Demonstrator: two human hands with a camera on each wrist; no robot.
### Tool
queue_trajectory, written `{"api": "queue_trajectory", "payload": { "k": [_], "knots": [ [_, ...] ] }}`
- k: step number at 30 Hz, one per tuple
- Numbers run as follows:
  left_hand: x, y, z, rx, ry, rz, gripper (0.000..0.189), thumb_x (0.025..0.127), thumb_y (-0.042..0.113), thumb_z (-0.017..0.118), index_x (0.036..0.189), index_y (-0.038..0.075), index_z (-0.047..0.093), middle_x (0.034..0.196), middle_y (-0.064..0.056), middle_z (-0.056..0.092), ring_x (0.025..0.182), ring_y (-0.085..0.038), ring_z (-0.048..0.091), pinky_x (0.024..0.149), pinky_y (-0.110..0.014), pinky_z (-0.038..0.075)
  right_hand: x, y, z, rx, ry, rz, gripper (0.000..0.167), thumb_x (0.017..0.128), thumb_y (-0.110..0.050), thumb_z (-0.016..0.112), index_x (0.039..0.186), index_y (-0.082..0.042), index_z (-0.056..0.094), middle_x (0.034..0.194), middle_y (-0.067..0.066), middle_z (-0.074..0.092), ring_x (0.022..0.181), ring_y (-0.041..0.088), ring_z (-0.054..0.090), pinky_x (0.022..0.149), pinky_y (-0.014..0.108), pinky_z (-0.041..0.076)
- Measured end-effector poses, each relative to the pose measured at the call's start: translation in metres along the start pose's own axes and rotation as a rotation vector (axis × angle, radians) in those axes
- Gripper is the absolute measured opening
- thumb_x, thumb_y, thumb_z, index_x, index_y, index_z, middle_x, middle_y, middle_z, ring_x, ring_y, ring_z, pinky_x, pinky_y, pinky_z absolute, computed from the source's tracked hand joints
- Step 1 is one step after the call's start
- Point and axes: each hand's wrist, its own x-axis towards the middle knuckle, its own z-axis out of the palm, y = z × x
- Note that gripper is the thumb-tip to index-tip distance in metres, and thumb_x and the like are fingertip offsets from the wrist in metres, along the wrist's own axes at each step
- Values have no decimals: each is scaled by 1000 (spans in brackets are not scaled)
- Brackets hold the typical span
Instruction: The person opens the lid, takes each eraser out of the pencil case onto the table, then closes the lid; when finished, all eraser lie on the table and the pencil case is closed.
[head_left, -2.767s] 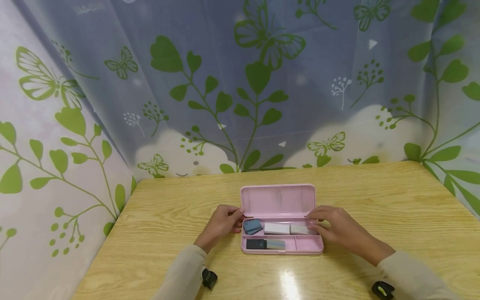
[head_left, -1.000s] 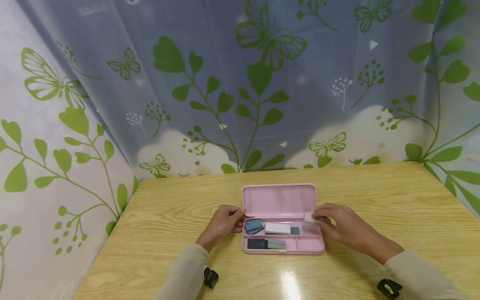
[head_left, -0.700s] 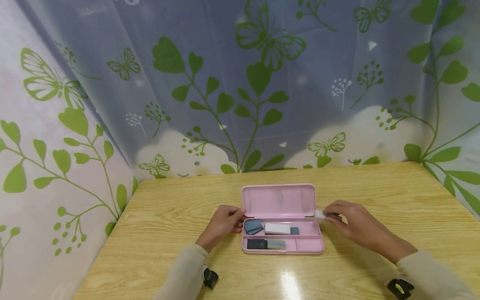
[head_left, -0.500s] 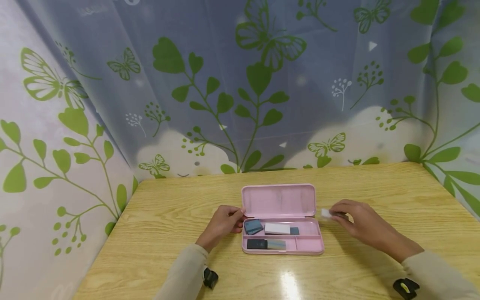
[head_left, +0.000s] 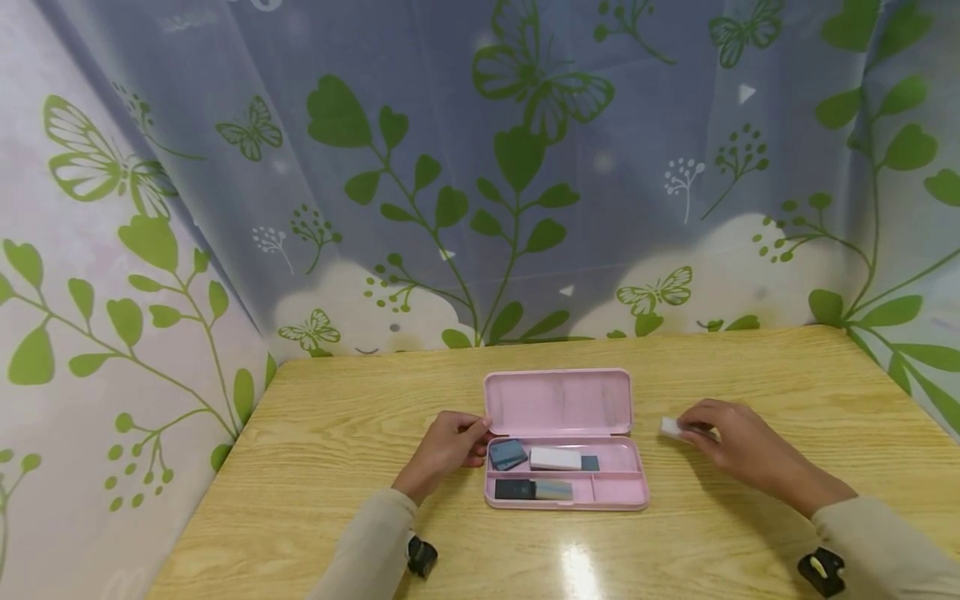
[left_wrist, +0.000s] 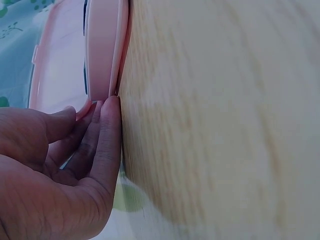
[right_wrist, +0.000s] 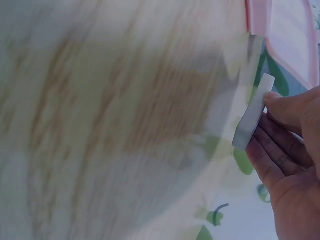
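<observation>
A pink pencil case lies unfolded on the table, its lid tipped back. My left hand holds its left side near the hinge; in the left wrist view the thumb is at the lid corner and fingertips touch the case's end. Right of the case, my right hand pinches a white eraser between thumb and fingers. The right wrist view shows this small block edge-on, above the table. Inside the case are blue pieces, a white block and a black-sleeved block.
The wood-grain table extends around the case on all sides. A patterned curtain with leaves and butterflies hangs along the back and sides. Dark devices are worn at both wrists.
My right hand has lifted the white eraser out of the case's back compartment and carried it right over the table, uncovering a blue-grey piece. The left hand has stayed at the case.
</observation>
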Motion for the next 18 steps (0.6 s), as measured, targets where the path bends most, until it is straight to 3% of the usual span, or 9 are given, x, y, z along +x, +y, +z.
{"api": "queue_trajectory", "payload": {
  "k": [4,18],
  "knots": [
    [1,-1,0,-2,-4,1,28,106,20,57,109,-2,73,86,-7,66,73,-13,60,63,-24,59,0,4,1,-18,-39,46,14,80,4,81,91,-3,75,87,1,69,75,16,68,64,31,58],
    [0,0,0,-5,-13,6,28,106,20,57,106,-3,73,84,-7,65,72,-13,60,63,-24,59,0,9,9,-28,-75,91,11,82,1,81,90,-2,75,86,3,70,75,19,68,64,33,59]
  ]
}}
